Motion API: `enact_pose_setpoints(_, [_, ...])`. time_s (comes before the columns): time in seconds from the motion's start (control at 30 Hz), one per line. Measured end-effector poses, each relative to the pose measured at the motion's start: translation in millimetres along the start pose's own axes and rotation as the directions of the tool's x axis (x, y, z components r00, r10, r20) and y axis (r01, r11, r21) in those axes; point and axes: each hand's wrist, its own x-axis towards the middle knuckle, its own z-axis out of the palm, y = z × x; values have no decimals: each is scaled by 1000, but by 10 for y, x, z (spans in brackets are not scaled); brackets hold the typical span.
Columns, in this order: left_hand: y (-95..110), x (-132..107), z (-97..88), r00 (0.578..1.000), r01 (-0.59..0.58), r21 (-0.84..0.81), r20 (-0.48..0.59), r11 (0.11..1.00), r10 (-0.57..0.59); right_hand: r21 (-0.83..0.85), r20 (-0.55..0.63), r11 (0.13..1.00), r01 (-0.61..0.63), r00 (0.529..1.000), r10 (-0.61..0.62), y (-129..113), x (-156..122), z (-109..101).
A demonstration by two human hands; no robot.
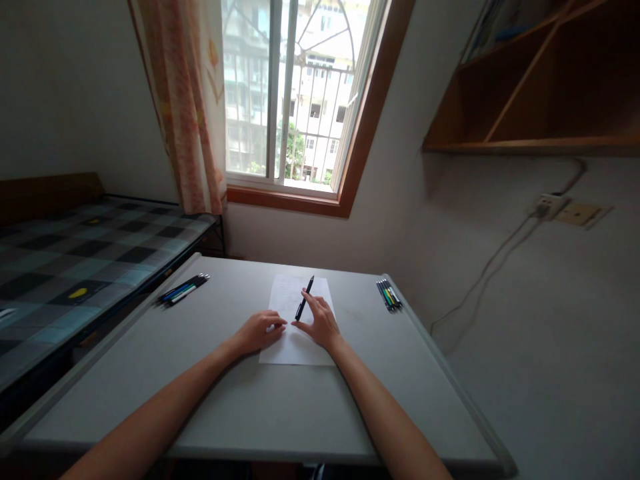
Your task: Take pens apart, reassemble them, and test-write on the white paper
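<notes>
A sheet of white paper with faint print on its far part lies on the table. Over it, my right hand has a black pen between the thumb and the fingers. The pen slants, its far end leaning right, with the thumb tip by its near end. On the left edge of the paper rests my left hand, loosely curved and holding nothing. A small gap shows between its thumb and fingers. The two hands' fingertips are close together but apart.
Several pens lie bunched at the left of the grey-white table, and another row of pens near its right edge. A bed stands left. Behind are a curtain and window; a wall shelf hangs right.
</notes>
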Motion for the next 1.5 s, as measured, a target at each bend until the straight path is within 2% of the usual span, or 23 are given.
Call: enact_pose_setpoints(1.5, [-15,3,18,1000,21,-30,-6,999,-21,-31,8,999,-16,1000,16,-7,11,21])
